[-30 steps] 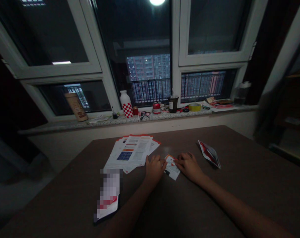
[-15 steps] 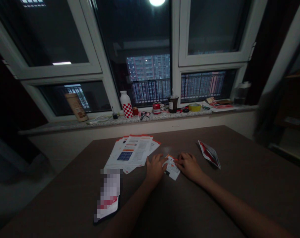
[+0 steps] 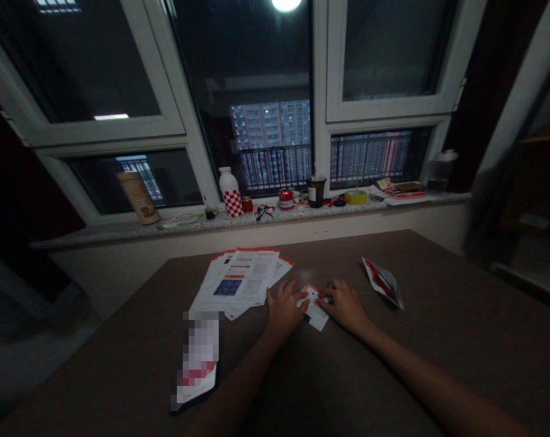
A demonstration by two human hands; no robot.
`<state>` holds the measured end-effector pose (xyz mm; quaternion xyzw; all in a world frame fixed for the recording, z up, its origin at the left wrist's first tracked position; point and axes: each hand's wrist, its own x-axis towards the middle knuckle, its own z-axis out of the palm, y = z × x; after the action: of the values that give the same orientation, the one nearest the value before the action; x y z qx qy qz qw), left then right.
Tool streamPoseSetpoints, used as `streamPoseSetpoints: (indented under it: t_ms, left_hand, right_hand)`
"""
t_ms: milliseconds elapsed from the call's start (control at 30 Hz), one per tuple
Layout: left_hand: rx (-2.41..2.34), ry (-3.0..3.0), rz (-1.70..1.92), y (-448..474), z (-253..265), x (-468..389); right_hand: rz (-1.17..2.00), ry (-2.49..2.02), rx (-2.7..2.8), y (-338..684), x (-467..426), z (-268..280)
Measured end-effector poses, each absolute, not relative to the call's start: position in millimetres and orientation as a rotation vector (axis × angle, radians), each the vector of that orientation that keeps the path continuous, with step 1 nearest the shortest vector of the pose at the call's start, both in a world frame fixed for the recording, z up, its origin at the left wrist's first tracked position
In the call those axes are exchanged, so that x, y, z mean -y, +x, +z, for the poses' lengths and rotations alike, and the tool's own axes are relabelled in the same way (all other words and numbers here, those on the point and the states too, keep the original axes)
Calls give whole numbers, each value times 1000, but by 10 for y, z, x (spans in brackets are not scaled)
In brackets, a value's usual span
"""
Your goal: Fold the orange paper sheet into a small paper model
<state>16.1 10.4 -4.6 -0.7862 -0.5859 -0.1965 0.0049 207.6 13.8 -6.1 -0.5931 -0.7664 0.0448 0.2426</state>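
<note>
A small folded sheet of printed paper [image 3: 319, 317], white with orange along its far edge, lies on the table between my hands. My left hand [image 3: 285, 308] rests palm down at its left side, fingers spread, with the thumb and index finger touching the paper. On the other side, my right hand [image 3: 344, 305] has its fingertips bent together on the paper's right edge. Whether a layer is pinched between them is hard to see. Left of my left hand lies a fanned stack of printed sheets [image 3: 256, 273] with orange edges.
A phone [image 3: 199, 388], its screen pixelated, lies at the table's [image 3: 356, 388] near left. To the right stands a partly opened folded leaflet [image 3: 382, 283]. Along the windowsill [image 3: 188, 226] are a checkered bottle [image 3: 232, 194], a tilted tan tumbler [image 3: 138, 197], a dark cup [image 3: 316, 192] and yellow tape [image 3: 355, 197].
My right hand's fingertips have shifted slightly left and nearer over the folded paper. My left hand stays at its left side. The view has shifted a little.
</note>
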Motion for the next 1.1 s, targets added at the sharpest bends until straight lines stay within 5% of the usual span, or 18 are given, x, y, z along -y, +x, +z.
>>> streamPoseSetpoints:
  t_ms: [1100]
  left_hand:
    - [1851,-2485,-440,201,11,-103]
  right_hand:
    - [250,-1692,1946,2073,-220,-147]
